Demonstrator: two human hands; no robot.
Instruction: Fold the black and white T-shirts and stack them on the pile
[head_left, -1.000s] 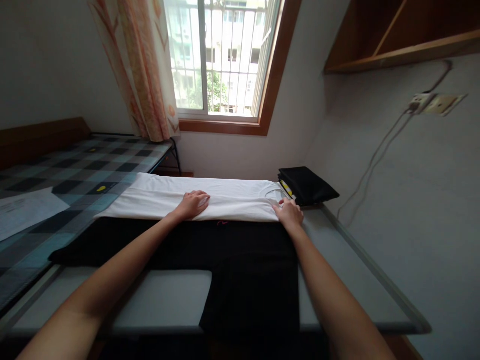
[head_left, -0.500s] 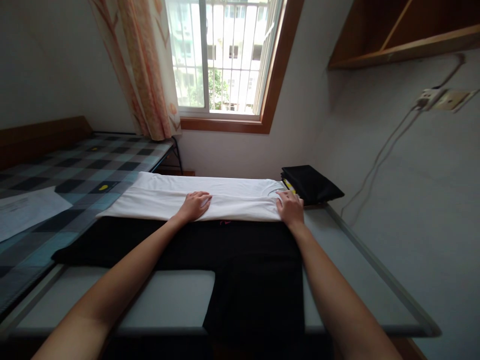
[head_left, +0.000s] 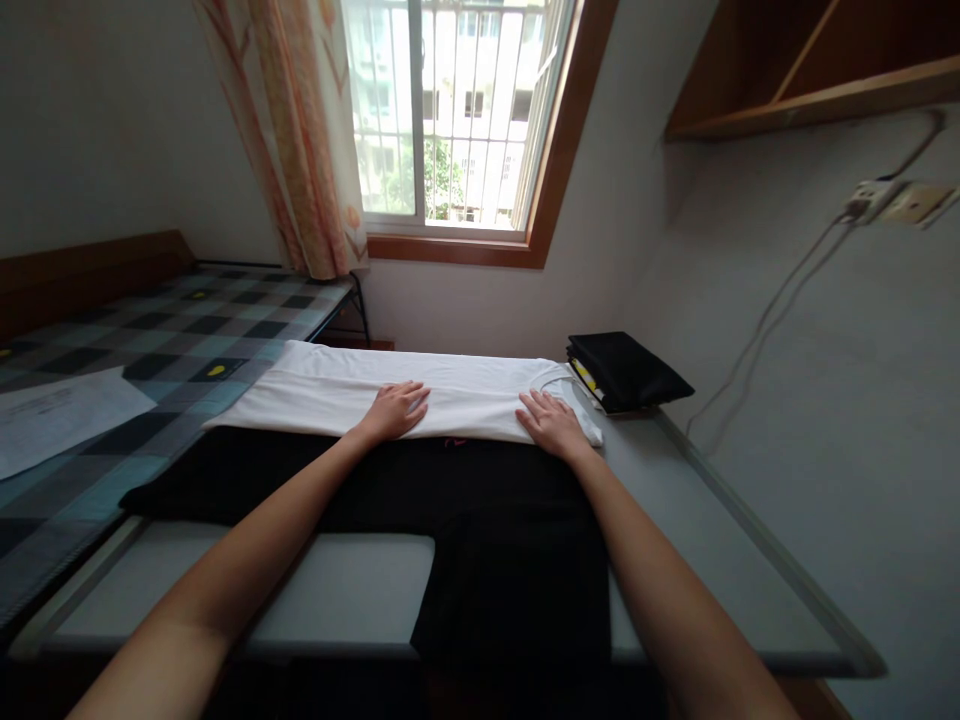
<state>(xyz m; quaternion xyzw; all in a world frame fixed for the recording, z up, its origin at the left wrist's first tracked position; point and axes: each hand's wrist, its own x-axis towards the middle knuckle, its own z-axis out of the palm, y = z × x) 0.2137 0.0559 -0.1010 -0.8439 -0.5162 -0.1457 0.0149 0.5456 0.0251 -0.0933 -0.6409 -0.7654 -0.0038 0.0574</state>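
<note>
A white garment (head_left: 465,372) lies as a long folded band across the table, with a rounded neckline edge near its right end. Along its near side spreads black fabric (head_left: 480,490), part of which runs toward me to the table's front edge. I cannot tell whether white and black are one piece. My left hand (head_left: 399,410) rests flat on the middle of the white cloth, fingers stretched out. Toward the right end, my right hand (head_left: 553,420) lies on the same cloth with fingers spread. Neither hand grips anything.
The light table (head_left: 720,540) meets a wall on the right. A black folder-like case (head_left: 630,370) sits at its far right corner. Left is a checked mattress (head_left: 172,400) with a paper sheet (head_left: 67,415). A curtain (head_left: 300,140) hangs beside the barred window.
My right hand has slid left along the white cloth from its right end, uncovering that corner, and its fingers have spread. My left hand stays in about the same place on the cloth.
</note>
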